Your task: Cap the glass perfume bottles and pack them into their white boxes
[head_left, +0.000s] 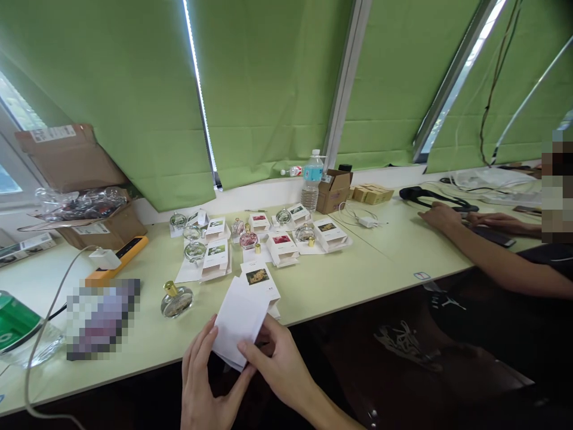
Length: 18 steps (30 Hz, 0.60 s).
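Note:
Both my hands hold a white folded card sleeve (239, 322) at the table's near edge. My left hand (203, 382) grips its lower left side with fingers curled. My right hand (277, 361) pinches its lower right corner, thumb on top. Just behind the sleeve lies a small white perfume box (259, 279) with a yellow flower picture. A round glass perfume bottle with a gold cap (176, 300) stands to the left of my hands.
Several more perfume boxes (282, 246) and glass bottles (195, 249) are spread over the pale table (340, 275). A water bottle (312, 181) and cardboard boxes (335, 190) stand at the back. Another person's arm (487, 254) rests at the right. A white charger (105, 258) and cable lie left.

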Each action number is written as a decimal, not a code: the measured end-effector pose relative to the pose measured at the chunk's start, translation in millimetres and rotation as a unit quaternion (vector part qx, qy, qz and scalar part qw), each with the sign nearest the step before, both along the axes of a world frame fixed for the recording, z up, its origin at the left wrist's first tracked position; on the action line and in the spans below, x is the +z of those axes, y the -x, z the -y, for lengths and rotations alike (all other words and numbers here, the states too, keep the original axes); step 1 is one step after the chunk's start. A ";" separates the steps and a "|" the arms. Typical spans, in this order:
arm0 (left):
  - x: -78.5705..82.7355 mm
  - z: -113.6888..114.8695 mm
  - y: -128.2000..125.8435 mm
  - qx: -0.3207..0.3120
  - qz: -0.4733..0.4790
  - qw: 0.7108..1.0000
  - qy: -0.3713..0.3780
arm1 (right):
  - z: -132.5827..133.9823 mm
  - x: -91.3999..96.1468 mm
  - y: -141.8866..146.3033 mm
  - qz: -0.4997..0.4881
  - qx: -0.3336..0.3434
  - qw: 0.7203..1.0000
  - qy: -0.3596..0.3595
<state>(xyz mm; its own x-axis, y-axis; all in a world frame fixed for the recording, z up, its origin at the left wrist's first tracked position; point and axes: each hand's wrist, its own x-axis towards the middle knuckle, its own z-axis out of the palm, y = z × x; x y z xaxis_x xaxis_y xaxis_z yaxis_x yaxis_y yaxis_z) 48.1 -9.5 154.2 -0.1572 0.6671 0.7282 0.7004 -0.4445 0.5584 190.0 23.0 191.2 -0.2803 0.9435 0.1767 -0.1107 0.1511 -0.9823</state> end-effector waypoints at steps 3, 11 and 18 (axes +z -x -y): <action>5.7 -1.4 -0.5 -0.052 0.047 0.996 0.059 | -10.6 6.5 -15.3 -0.019 -0.013 1.000 0.013; 8.9 -29.1 -0.6 -0.068 0.064 0.962 0.255 | -58.4 20.5 -109.4 0.056 -0.136 0.988 0.055; 20.8 -74.4 -16.4 -0.035 0.019 0.943 0.331 | -81.1 -7.0 -143.9 0.224 -0.132 0.959 0.111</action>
